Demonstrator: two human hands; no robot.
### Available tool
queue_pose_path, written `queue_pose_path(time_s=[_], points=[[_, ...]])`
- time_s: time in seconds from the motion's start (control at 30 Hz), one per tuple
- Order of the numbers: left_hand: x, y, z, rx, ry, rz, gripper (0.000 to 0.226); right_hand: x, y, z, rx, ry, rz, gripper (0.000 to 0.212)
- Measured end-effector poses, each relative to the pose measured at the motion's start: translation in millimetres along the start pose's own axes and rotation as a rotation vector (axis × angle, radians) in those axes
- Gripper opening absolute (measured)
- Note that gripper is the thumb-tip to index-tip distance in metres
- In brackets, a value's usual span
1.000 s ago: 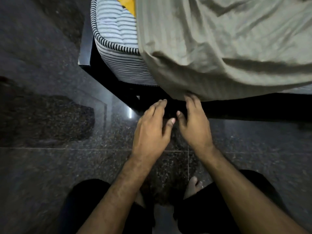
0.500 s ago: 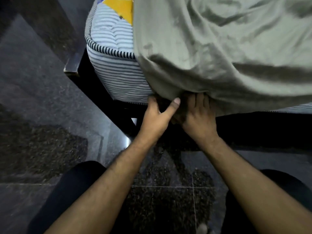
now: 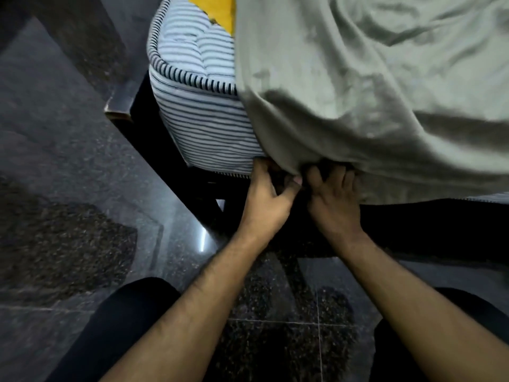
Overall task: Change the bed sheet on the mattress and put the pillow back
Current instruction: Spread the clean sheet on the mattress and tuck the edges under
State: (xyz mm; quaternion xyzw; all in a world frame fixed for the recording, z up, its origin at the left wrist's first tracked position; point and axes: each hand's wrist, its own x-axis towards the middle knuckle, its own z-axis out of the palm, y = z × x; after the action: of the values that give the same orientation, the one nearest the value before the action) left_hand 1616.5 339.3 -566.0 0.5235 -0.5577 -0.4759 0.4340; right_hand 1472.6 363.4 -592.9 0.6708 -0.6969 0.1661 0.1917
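Both hands are down at the mattress's near edge, just beside its bare striped corner. The left hand curls its grip on the grey-green bed sheet's hanging hem, thumb pinching. The right hand has fingers bent up under the same hem, gripping it. A yellow patch shows at the far edge.

Left hand and right hand apparently gripping grey-green sheet's hem, striped mattress corner (uncovered) beside
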Motion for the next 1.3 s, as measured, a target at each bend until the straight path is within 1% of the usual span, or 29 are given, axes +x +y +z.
queue_pose_path(time_s=[0.1,0.17,0.2,0.23,0.3,0.33,0.37,0.4,0.43,0.47,0.5,0.53,0.57,0.63,0.7,0.73,0.8,0.87,0.9,0.97,1.0,1.1,1.17,1.2,1.27,1.3], points=[[1,1,-2,-0.035,-0.055,0.004,0.052,1,0,-2,0.108,0.027,0.005,0.023],[2,4,-4,-0.103,-0.053,-0.031,0.055,4,-4,-5,0.176,-0.011,-0.037,0.024],[2,4,-7,-0.134,-0.034,-0.055,0.053,5,-8,-7,0.253,-0.081,-0.076,0.024],[1,2,-11,-0.124,0.003,-0.071,0.049,5,-11,-8,0.359,-0.187,-0.115,0.028],[-3,-3,-26,0.008,0.097,-0.065,0.043,3,-21,-17,0.529,-0.453,-0.177,0.044],[-8,-3,-34,0.045,0.150,-0.064,0.041,2,-25,-21,0.545,-0.544,-0.211,0.052],[-12,1,-43,0.061,0.187,-0.044,0.040,1,-31,-26,0.545,-0.594,-0.267,0.057],[-17,5,-51,0.094,0.194,-0.008,0.041,0,-38,-29,0.551,-0.633,-0.323,0.057],[-21,10,-58,0.135,0.181,0.044,0.042,1,-45,-33,0.583,-0.668,-0.371,0.052],[-24,18,-65,0.161,0.143,0.095,0.044,2,-54,-38,0.633,-0.705,-0.402,0.045],[-26,27,-69,0.134,0.106,0.129,0.046,4,-64,-44,0.684,-0.726,-0.428,0.037],[-26,37,-72,0.032,0.087,0.132,0.047,7,-73,-51,0.725,-0.730,-0.456,0.033],[-25,47,-74,-0.080,0.082,0.122,0.044,10,-82,-57,0.756,-0.718,-0.485,0.034],[-22,67,-80,-0.206,0.116,0.168,0.028,15,-97,-70,0.761,-0.656,-0.523,0.041],[-21,82,-90,-0.243,0.182,0.257,0.017,17,-107,-84,0.738,-0.497,-0.546,0.056],[-22,89,-95,-0.266,0.211,0.294,0.015,18,-110,-88,0.737,-0.426,-0.550,0.055],[-28,105,-102,-0.288,0.252,0.368,0.012,20,-111,-94,0.758,-0.339,-0.558,0.040],[-37,119,-107,-0.278,0.286,0.428,0.007,19,-110,-97,0.714,-0.259,-0.585,0.024],[-41,125,-110,-0.273,0.306,0.457,0.007,18,-109,-100,0.700,-0.222,-0.603,0.025],[-46,136,-118,-0.255,0.372,0.512,0.012,17,-112,-108,0.744,-0.180,-0.602,0.043],[-46,140,-122,-0.248,0.419,0.531,0.013,18,-116,-113,0.770,-0.132,-0.593,0.045],[-36,131,-141,-0.221,0.589,0.525,0.014,17,-133,-118,0.720,-0.006,-0.546,0.037],[-29,113,-155,-0.144,0.709,0.469,0.015,14,-144,-112,0.643,-0.055,-0.520,0.029],[-26,102,-161,-0.131,0.763,0.427,0.016,10,-150,-108,0.604,-0.108,-0.519,0.027],[-24,84,-168,-0.158,0.834,0.348,0.026,3,-163,-101,0.546,-0.180,-0.584,0.024],[-25,79,-170,-0.160,0.838,0.338,0.030,0,-169,-99,0.544,-0.184,-0.644,0.025]])
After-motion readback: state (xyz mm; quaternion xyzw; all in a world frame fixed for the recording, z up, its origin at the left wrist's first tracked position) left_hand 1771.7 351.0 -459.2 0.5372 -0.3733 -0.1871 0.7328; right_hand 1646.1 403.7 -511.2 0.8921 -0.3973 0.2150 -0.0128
